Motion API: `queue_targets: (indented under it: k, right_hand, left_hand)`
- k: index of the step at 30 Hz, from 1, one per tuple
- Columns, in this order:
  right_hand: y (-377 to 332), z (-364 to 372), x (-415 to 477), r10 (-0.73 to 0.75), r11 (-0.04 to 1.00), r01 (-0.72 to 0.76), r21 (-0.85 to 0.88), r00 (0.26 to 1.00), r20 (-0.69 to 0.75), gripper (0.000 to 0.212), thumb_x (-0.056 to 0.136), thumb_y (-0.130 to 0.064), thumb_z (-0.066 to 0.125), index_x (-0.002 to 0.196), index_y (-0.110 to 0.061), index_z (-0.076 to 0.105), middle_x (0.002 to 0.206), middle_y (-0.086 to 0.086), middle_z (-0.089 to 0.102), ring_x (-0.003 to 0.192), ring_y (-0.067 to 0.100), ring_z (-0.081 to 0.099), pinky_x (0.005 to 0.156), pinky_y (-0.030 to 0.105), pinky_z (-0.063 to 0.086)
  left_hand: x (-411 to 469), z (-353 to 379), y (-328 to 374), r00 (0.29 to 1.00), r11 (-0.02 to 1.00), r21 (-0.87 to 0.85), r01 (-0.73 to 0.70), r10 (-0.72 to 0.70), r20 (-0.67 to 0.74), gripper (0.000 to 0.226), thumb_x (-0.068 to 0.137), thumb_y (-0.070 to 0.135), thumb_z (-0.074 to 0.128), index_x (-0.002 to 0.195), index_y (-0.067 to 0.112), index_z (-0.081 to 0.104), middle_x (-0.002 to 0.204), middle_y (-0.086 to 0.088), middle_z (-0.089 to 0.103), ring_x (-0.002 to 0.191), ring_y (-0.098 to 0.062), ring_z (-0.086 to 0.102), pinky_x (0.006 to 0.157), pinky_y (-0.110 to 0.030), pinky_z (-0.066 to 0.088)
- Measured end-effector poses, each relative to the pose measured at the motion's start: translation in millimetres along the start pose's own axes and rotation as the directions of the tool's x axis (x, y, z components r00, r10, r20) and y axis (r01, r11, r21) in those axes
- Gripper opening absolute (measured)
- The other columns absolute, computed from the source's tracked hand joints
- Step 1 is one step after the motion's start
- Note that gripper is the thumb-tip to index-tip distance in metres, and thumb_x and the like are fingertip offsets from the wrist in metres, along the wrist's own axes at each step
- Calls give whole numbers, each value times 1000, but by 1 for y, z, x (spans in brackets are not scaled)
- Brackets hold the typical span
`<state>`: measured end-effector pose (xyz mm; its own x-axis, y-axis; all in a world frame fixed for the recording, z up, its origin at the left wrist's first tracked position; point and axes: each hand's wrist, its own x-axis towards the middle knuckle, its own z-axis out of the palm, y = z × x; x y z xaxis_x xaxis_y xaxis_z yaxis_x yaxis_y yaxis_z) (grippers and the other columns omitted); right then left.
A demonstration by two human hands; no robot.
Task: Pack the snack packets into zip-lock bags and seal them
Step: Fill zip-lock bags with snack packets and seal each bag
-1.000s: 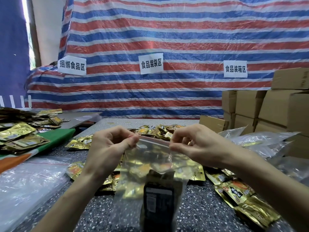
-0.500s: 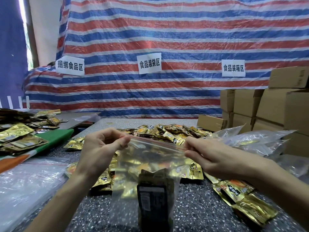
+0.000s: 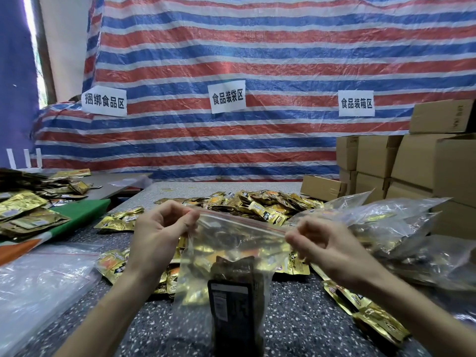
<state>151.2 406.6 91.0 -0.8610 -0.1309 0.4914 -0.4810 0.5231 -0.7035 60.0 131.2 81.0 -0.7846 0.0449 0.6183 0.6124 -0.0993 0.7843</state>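
Pinching zip-lock bag (image 3: 231,243), perhaps sealed, left hand (image 3: 157,238) and right hand (image 3: 324,248) over speckled table (image 3: 296,318) before striped tarp (image 3: 231,47).

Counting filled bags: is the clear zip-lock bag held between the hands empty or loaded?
Loaded: the clear plastic zip-lock bag shows a dark rectangular snack packet standing inside.

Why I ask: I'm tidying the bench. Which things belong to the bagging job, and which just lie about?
In the job: zip-lock bag, pinched by left hand and right hand; dark packet inside; loose gold packets; filled bags.
Lying about: cardboard boxes; paper signs; striped tarp.
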Motion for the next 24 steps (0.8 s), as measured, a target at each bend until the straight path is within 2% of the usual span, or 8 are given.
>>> queue_targets:
  k: [3, 6, 9, 12, 15, 17, 19, 24]
  right_hand:
    - [16, 27, -16, 236, 969, -243, 32, 960, 149, 79, 52, -77, 80, 115, -38, 53, 110, -9, 66, 93, 4, 68, 78, 26, 57]
    - [19, 61, -28, 284, 952, -306, 11, 898, 336, 81, 59, -60, 88, 123, -61, 39, 120, -17, 66, 106, -7, 63, 82, 14, 49]
    - [22, 88, -32, 306, 894, -391, 219, 890, 337, 73, 75, -21, 88, 133, -41, 49, 108, -20, 74, 101, -2, 69, 80, 7, 49]
    - [25, 94, -30, 357, 854, -421, 306, 902, 244, 52, 82, 0, 79, 127, -13, 59, 111, 5, 76, 103, 15, 72, 88, 24, 55]
    - [23, 77, -24, 339, 871, -380, 311, 924, 177, 49, 84, -12, 77, 125, -32, 60, 113, 4, 75, 107, 20, 71, 95, 41, 56]
    - [21, 59, -17, 327, 902, -345, 259, 938, 112, 41, 81, -26, 77, 114, -45, 62, 109, -4, 76, 102, 16, 72, 83, 40, 59]
    - [21, 36, -5, 349, 902, -341, 265, 937, 17, 34, 85, -27, 76, 114, -36, 62, 104, -6, 76, 95, 14, 74, 70, 38, 62]
    - [24, -36, 52, 408, 901, -331, 281, 867, -287, 20, 91, -18, 70, 109, -14, 62, 97, 4, 77, 79, 13, 75, 59, 32, 61]
  left_hand:
    - [-3, 7, 1, 1000, 997, -74, 10, -11, -26, 13, 75, 23, 72, 73, 10, 71, 68, -4, 69, 63, -15, 64, 58, -18, 52]
    - [-6, 19, 6, 999, 996, -93, 9, -13, -40, 9, 74, 20, 73, 71, 13, 73, 66, -3, 70, 60, -12, 64, 57, -17, 52]
    - [-11, 29, 8, 999, 997, -73, -28, 25, -37, 5, 75, 17, 73, 72, 16, 77, 67, -4, 72, 60, -13, 67, 58, -17, 53]
    - [-17, 35, 9, 998, 997, -39, -64, 64, -2, 5, 71, 23, 76, 75, 25, 79, 72, -3, 75, 65, -14, 71, 61, -19, 56]
    - [-18, 35, 2, 999, 998, -39, -41, 41, 17, 15, 71, 27, 77, 86, 26, 81, 83, -2, 78, 78, -20, 74, 68, -27, 60]
    - [-16, 36, -4, 999, 1000, -10, 2, -2, 44, 34, 69, 30, 78, 104, 30, 76, 99, 2, 77, 92, -17, 73, 78, -31, 61]
    - [-15, 37, -12, 997, 999, -2, 42, -42, 70, 51, 69, 32, 77, 119, 36, 68, 112, 10, 73, 103, -9, 69, 82, -25, 59]
    - [-22, 50, -25, 986, 995, 17, 99, -100, 131, 37, 73, 37, 70, 110, 36, 72, 103, 19, 74, 97, -1, 69, 74, -17, 54]
